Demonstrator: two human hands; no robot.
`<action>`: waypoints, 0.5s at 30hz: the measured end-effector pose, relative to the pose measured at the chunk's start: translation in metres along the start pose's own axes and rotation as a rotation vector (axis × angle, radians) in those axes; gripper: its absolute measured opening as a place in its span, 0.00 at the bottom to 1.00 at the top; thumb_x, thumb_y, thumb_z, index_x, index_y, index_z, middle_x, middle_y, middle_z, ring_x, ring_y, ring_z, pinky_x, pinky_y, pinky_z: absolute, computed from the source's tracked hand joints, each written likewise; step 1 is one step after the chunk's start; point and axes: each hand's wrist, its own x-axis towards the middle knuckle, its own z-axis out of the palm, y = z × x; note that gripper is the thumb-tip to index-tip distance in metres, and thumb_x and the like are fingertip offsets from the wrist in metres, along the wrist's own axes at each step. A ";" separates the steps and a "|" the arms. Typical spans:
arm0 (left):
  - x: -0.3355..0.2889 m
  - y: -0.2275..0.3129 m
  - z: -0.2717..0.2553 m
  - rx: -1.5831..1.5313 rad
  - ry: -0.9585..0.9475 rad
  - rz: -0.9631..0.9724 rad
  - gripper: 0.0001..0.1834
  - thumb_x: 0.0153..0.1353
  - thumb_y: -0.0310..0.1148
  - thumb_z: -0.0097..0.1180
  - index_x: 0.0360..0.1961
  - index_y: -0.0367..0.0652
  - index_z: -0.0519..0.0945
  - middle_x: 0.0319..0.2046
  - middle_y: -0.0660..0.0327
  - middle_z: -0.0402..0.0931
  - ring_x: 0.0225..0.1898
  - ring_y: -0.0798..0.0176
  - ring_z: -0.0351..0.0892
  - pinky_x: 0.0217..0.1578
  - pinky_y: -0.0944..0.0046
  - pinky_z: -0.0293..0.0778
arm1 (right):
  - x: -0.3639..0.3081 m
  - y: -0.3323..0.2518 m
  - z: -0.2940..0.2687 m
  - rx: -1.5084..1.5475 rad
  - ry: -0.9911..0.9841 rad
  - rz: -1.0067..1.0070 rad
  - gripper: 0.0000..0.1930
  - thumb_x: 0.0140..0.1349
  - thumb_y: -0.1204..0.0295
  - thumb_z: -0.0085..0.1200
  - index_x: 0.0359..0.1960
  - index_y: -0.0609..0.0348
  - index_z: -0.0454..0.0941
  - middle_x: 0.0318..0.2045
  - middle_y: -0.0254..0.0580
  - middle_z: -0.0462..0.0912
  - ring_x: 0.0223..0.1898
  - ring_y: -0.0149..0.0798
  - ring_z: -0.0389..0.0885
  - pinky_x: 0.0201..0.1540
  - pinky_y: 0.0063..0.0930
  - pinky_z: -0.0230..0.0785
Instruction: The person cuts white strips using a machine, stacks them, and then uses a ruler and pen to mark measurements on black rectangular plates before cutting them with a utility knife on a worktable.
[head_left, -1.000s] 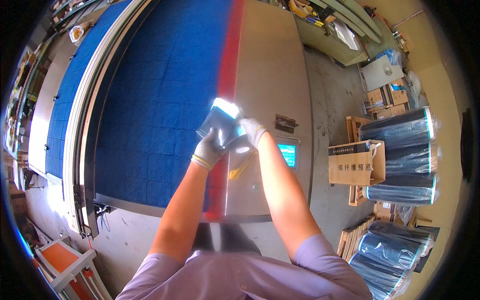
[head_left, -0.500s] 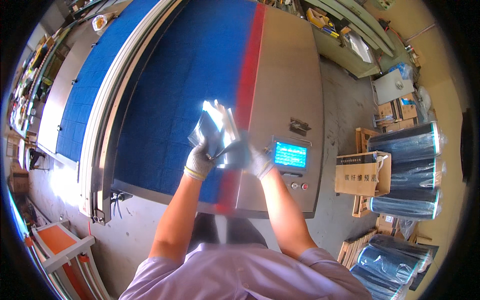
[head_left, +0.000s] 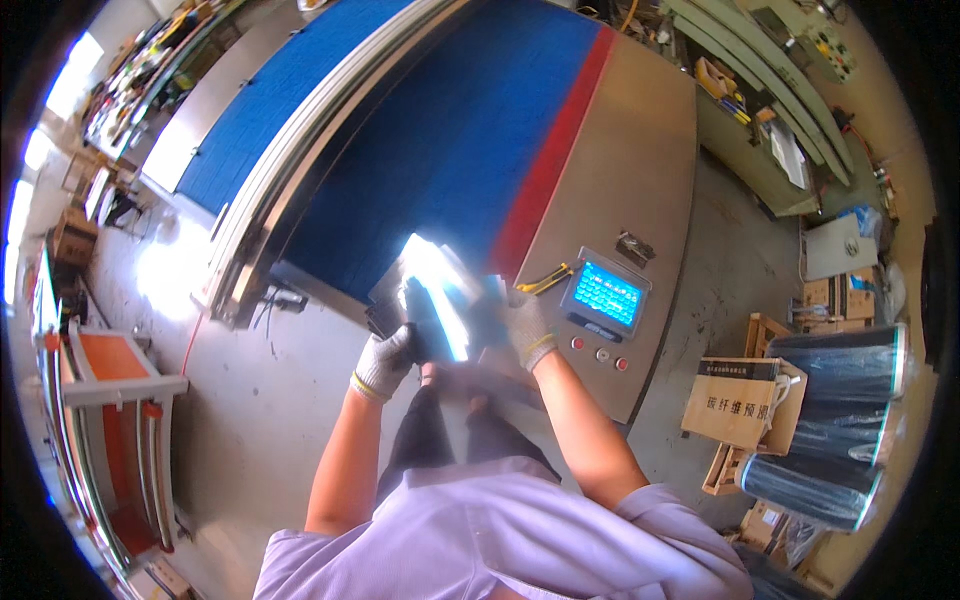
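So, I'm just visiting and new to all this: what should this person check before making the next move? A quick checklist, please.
1. Protection: ok. The left hand and right hand are both gloved.
2. Left hold: ok. The left hand grips the glossy sheets at their near left side.
3. Right hold: cannot tell. The right hand is at the sheets' right side, but blur hides its grip.
4. Yellow tool well clear of the hands: not ok. It lies close beside the right hand.
5. Screen on: ok. It is lit blue.
6. Sheet edges lined up: cannot tell. Glare and blur hide them.
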 end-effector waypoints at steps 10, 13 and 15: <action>-0.224 0.023 -0.014 0.602 0.218 0.101 0.25 0.60 0.30 0.65 0.59 0.36 0.77 0.45 0.62 0.82 0.44 0.67 0.78 0.47 0.64 0.77 | -0.135 -0.057 0.100 0.355 -0.399 0.440 0.26 0.74 0.57 0.51 0.66 0.61 0.72 0.48 0.41 0.85 0.42 0.34 0.83 0.50 0.28 0.75; -0.290 0.028 -0.021 0.769 0.285 0.098 0.20 0.61 0.29 0.64 0.54 0.36 0.81 0.40 0.63 0.84 0.40 0.68 0.78 0.46 0.63 0.77 | -0.161 -0.033 0.145 -0.072 -0.680 0.208 0.24 0.70 0.60 0.56 0.60 0.65 0.76 0.46 0.40 0.84 0.43 0.32 0.82 0.49 0.30 0.75; -0.342 0.033 -0.024 0.890 0.412 0.057 0.16 0.61 0.27 0.65 0.50 0.37 0.83 0.39 0.65 0.84 0.39 0.70 0.78 0.46 0.64 0.77 | -0.204 -0.036 0.190 -0.122 -0.742 0.062 0.22 0.62 0.67 0.65 0.55 0.66 0.78 0.39 0.34 0.84 0.37 0.30 0.80 0.43 0.27 0.75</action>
